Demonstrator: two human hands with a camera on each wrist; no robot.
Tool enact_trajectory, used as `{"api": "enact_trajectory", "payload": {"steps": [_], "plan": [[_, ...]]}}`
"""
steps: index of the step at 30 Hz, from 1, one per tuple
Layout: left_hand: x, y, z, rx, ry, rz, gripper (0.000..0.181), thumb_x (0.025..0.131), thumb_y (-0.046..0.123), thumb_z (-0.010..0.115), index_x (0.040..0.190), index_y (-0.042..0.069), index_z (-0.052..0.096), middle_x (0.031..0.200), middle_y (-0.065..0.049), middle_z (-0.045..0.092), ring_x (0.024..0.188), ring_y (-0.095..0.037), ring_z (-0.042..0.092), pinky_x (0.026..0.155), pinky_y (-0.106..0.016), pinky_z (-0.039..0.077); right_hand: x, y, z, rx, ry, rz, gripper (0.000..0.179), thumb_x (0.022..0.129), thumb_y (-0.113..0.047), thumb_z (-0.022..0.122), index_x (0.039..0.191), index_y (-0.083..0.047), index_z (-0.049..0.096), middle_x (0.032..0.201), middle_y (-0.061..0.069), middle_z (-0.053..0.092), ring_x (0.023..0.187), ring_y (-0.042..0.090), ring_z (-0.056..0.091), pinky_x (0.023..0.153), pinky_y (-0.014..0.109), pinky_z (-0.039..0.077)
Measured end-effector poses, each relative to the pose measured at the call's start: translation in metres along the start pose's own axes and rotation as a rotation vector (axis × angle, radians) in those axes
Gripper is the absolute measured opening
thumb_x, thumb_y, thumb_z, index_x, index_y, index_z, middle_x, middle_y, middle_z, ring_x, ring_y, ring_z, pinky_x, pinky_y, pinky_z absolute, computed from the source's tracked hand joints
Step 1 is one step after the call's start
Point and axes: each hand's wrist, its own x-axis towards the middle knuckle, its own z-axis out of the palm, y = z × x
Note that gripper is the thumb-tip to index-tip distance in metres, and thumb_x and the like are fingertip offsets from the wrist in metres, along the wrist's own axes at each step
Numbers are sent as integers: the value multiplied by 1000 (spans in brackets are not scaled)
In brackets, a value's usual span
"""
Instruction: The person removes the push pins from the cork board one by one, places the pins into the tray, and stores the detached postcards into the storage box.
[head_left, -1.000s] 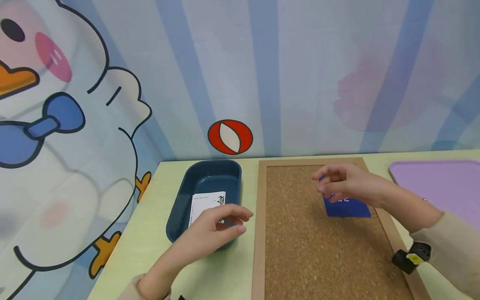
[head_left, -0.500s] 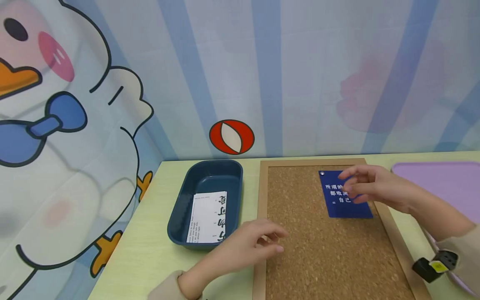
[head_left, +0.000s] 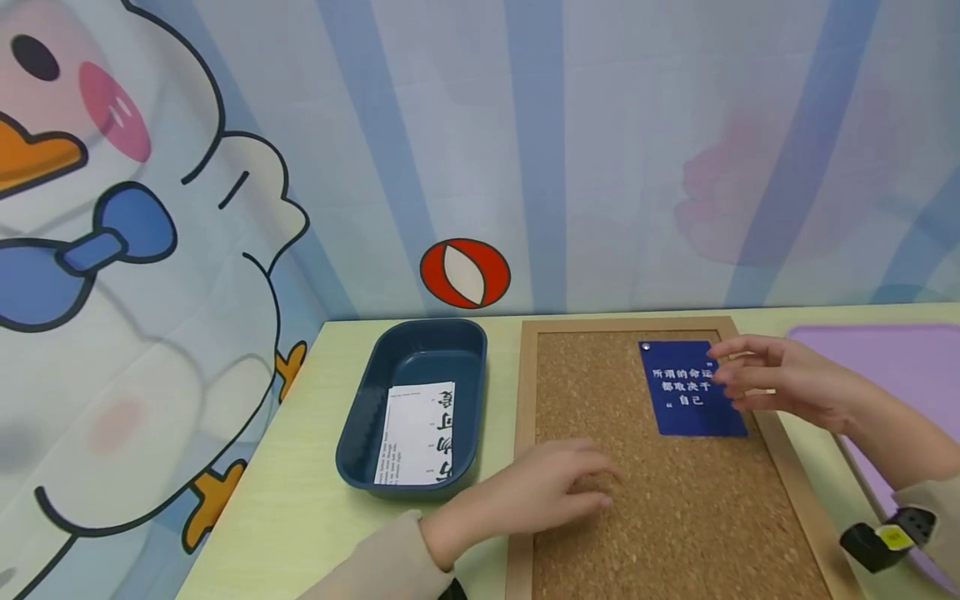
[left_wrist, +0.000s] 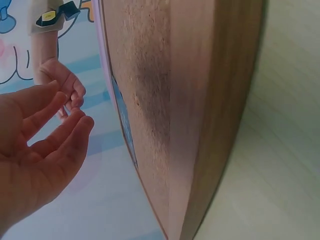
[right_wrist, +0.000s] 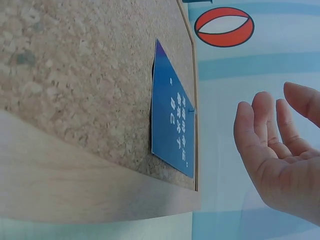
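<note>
A blue card (head_left: 697, 422) with white Chinese writing lies on the framed corkboard (head_left: 645, 533), near its upper right. At the card's top left corner sits a small push pin (head_left: 646, 346). My right hand (head_left: 806, 383) hovers at the card's right edge, fingers loosely bent and holding nothing. In the right wrist view that hand (right_wrist: 285, 155) appears apart from the card (right_wrist: 167, 117), whose lower edge stands slightly off the cork. Over the board's left part hangs my left hand (head_left: 543, 487), relaxed and bare; the left wrist view also shows its fingers (left_wrist: 70, 135) gripping nothing.
Left of the board stands a dark blue tray (head_left: 352, 442) holding white printed cards (head_left: 412, 433). A purple tray (head_left: 885, 350) lies to the right. Behind the table (head_left: 262, 517) hangs a printed cloth backdrop (head_left: 615, 150).
My right hand has drawn back to the right, uncovering the blue card's writing and pin. My left hand has moved right from the dark blue tray to over the corkboard.
</note>
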Motion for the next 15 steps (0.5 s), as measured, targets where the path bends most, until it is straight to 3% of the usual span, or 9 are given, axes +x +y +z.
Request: {"api": "enact_trajectory", "payload": {"steps": [4, 8, 15], "plan": [[17, 2, 4, 74, -35, 2, 28, 92, 22, 60, 119, 14, 63, 112, 4, 62, 97, -1, 55, 82, -13, 41, 2, 2, -2, 3, 23, 25, 29, 94, -4, 52, 104, -30, 59, 101, -5, 62, 91, 15, 61, 76, 32, 52], [32, 3, 5, 104, -53, -5, 29, 91, 20, 61, 119, 12, 63, 111, 1, 62, 93, -3, 57, 79, -12, 42, 4, 5, -5, 19, 21, 19, 29, 95, -4, 51, 104, -30, 60, 101, -3, 61, 91, 16, 61, 77, 32, 52], [58, -3, 10, 144, -72, -19, 34, 91, 19, 62, 123, 10, 60, 115, 0, 61, 102, -5, 56, 85, -14, 41, 10, 6, -8, -21, 49, 33, 24, 94, -8, 54, 105, -29, 57, 104, -2, 59, 94, 15, 60, 78, 31, 51]]}}
